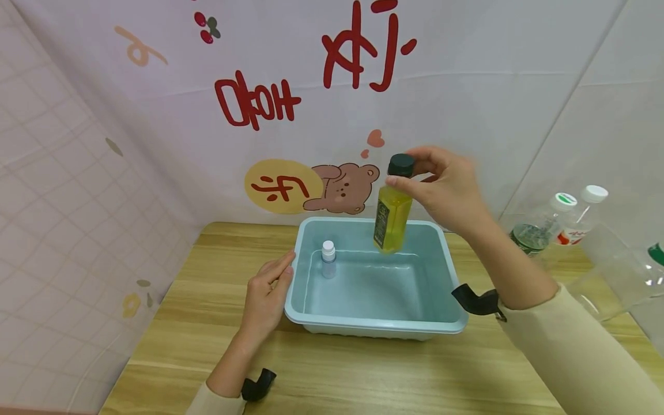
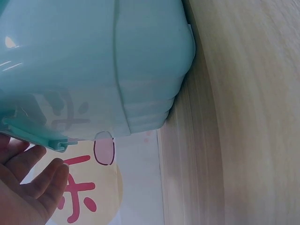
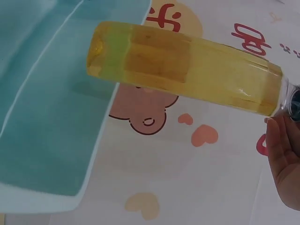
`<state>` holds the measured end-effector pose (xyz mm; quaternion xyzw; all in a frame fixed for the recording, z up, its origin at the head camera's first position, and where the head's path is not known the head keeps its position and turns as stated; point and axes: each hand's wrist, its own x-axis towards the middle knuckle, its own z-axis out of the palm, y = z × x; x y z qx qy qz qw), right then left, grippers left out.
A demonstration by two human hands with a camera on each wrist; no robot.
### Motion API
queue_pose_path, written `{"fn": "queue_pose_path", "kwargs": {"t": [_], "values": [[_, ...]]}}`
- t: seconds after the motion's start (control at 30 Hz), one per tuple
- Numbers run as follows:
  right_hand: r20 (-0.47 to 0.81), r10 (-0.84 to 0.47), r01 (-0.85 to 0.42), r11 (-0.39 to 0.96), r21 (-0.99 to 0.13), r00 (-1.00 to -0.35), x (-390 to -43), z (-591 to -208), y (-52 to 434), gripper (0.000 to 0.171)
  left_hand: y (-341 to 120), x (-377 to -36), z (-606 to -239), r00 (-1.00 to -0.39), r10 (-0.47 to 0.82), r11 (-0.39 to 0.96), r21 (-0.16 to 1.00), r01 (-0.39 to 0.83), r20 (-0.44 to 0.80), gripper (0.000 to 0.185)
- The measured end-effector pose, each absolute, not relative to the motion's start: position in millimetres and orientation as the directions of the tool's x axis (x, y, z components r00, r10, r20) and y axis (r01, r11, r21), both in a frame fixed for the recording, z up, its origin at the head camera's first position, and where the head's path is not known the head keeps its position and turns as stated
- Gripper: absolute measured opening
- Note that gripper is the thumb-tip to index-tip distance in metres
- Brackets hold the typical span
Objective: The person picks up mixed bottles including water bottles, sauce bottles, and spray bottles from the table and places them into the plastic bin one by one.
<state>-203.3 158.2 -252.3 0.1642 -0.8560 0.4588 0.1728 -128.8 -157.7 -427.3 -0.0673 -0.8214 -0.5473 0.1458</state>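
Note:
My right hand [image 1: 441, 187] pinches the black cap of a yellow bottle [image 1: 392, 216] and holds it upright above the far side of a light blue tub [image 1: 441, 323]. In the right wrist view the yellow bottle [image 3: 187, 72] hangs over the tub [image 3: 42, 117], with my fingers [image 3: 283, 154] at its neck. A small white-capped bottle [image 1: 328, 259] stands inside the tub at its left. My left hand [image 1: 266, 297] rests with straight fingers against the tub's left rim; in the left wrist view those fingers [image 2: 35, 187] lie beside the tub's wall [image 2: 108, 61].
The tub sits on a wooden table [image 1: 363, 374]. Several clear plastic bottles [image 1: 560, 222] lie at the right edge of the table. A patterned cloth [image 1: 311, 104] hangs right behind the table and tiled walls close the left side.

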Motion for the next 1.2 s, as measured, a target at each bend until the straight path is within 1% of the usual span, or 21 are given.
{"fn": "queue_pose_path", "kwargs": {"t": [0.23,0.4,0.83,1.1,1.2], "values": [[0.375,-0.218,-0.433,0.518,-0.738,-0.901,-208,-262,149,0.038,-158,-129,-428,-0.947,-0.049,0.397,0.876,0.272,0.317,0.035],[0.316,-0.273,-0.415,0.506,-0.756,-0.909,-210,-266,144,0.040,-158,-129,-428,-0.947,-0.047,0.398,0.876,0.273,0.317,0.035],[0.166,-0.340,-0.344,0.570,-0.746,-0.925,-213,-272,135,0.042,-157,-128,-427,-0.949,-0.054,0.402,0.877,0.265,0.311,0.035],[0.112,-0.399,-0.349,0.593,-0.725,-0.910,-219,-276,135,0.041,-158,-129,-428,-0.944,-0.048,0.398,0.873,0.283,0.328,0.035],[0.074,-0.410,-0.330,0.601,-0.728,-0.909,-220,-278,133,0.041,-159,-129,-428,-0.944,-0.048,0.397,0.873,0.283,0.327,0.035]]}}
